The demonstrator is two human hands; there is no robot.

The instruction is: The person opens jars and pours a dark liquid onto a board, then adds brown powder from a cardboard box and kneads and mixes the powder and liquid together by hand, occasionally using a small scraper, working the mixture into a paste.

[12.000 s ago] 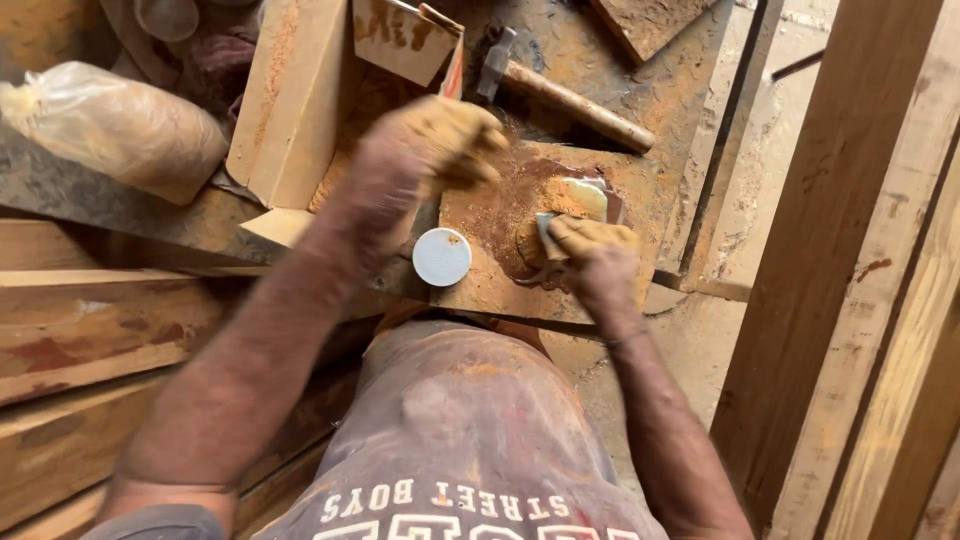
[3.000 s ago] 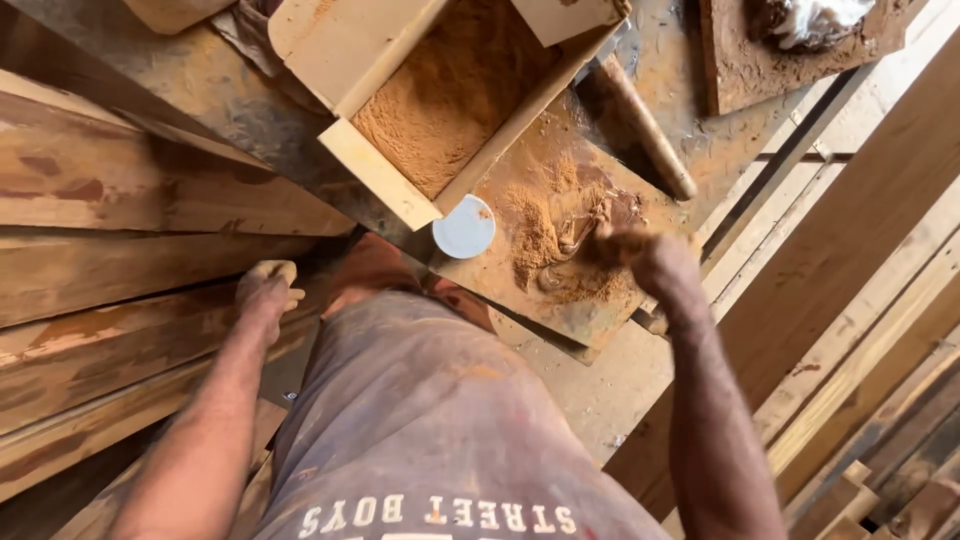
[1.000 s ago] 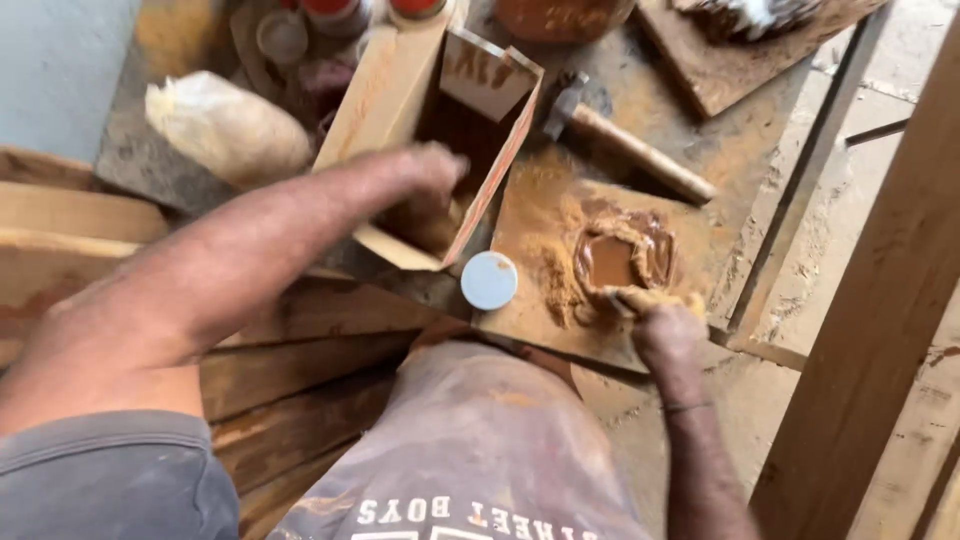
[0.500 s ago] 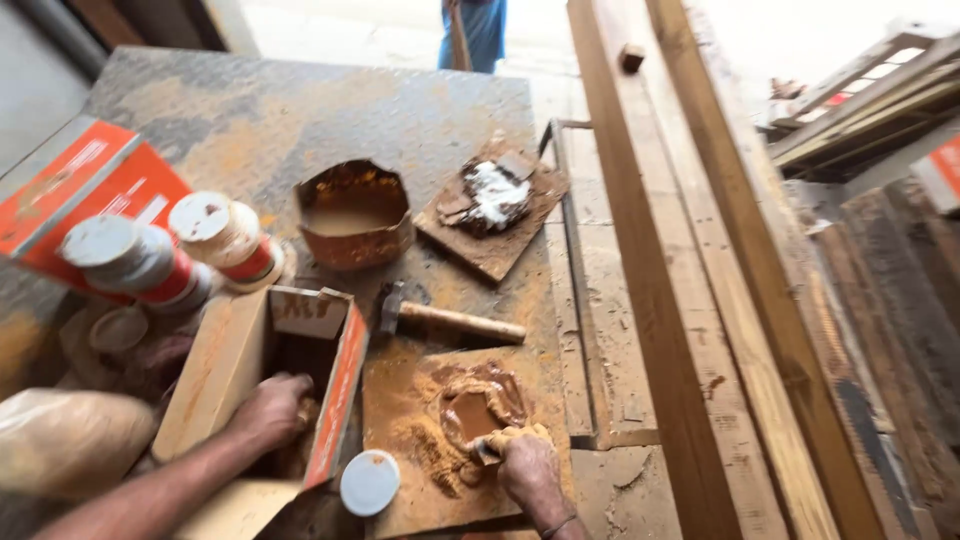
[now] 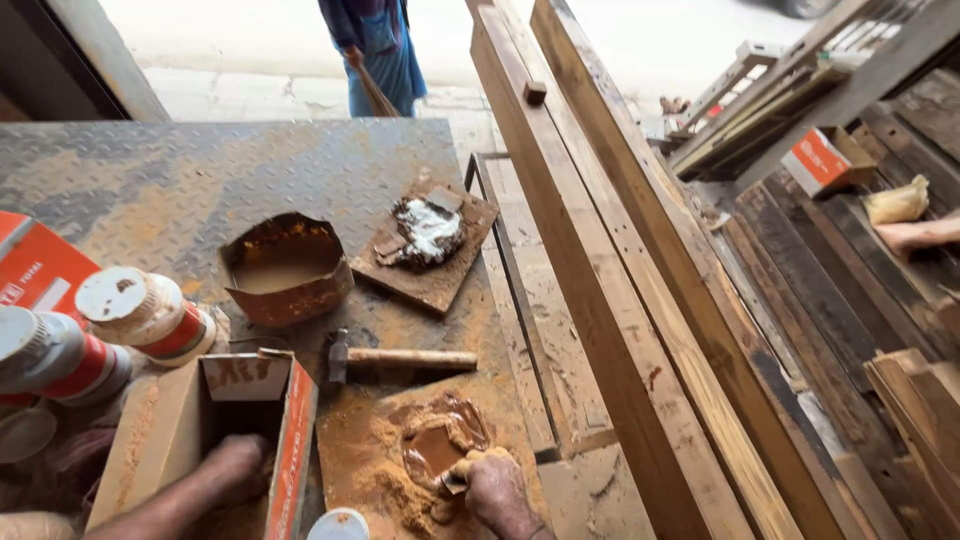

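My left hand (image 5: pixel 232 468) reaches down inside an open cardboard box (image 5: pixel 180 440) dusted with orange sawdust. My right hand (image 5: pixel 492 488) grips a small scraper blade (image 5: pixel 452 482) and presses it into a wet brown paste (image 5: pixel 436 447) ringed by sawdust on a flat wooden board (image 5: pixel 352 440). A round white lid (image 5: pixel 338 524) lies at the board's near edge, between my hands.
A hammer (image 5: pixel 400 358) lies just beyond the board. Behind it sit a rusty dented tin (image 5: pixel 285 268) and a small board with white filler (image 5: pixel 428 236). Glue jars (image 5: pixel 140 312) stand at left. Long timber planks (image 5: pixel 610 300) run along the right. A person (image 5: pixel 375 50) stands far back.
The view has tilted up and forward, bringing the far bench and the standing person into sight. My left hand has gone deeper into the box; my right keeps working the paste.
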